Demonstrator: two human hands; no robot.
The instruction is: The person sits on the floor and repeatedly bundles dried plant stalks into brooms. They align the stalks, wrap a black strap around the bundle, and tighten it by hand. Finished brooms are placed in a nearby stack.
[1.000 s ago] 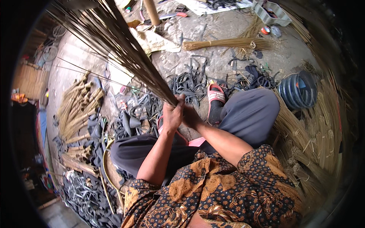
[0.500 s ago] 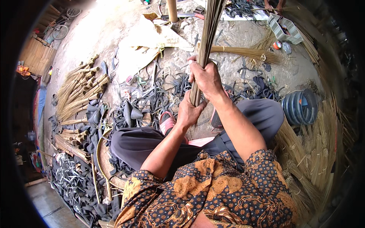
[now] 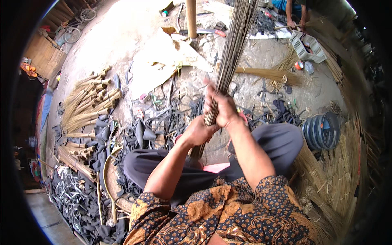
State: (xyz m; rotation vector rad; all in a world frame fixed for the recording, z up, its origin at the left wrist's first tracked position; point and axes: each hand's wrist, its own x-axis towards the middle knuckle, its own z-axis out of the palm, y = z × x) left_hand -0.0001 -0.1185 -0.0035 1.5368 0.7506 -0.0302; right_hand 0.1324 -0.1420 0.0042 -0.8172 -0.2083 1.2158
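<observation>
A long bundle of thin brown sticks (image 3: 233,49) stands tilted in front of me, its top leaning away to the right. Low on the bundle, my left hand (image 3: 199,131) is closed round it. My right hand (image 3: 223,108) wraps it just above, thumb and fingertips slightly blurred. Below my left hand, the bundle's lower end (image 3: 197,152) shows between my legs. Black rubber strips and scraps (image 3: 163,122) litter the ground just beyond my knees.
Tied stick bundles (image 3: 92,100) lie at left, above a round woven tray (image 3: 109,175). More bundles (image 3: 339,175) and a ribbed clear container (image 3: 321,130) are at right. Beyond are a sack (image 3: 171,55), a pole (image 3: 191,20), a white crate (image 3: 307,47) and another person's hands (image 3: 296,22).
Both hands have come lower and closer to me with the bundle, which now leans further right and fans out more at its top. The other person's arms show more.
</observation>
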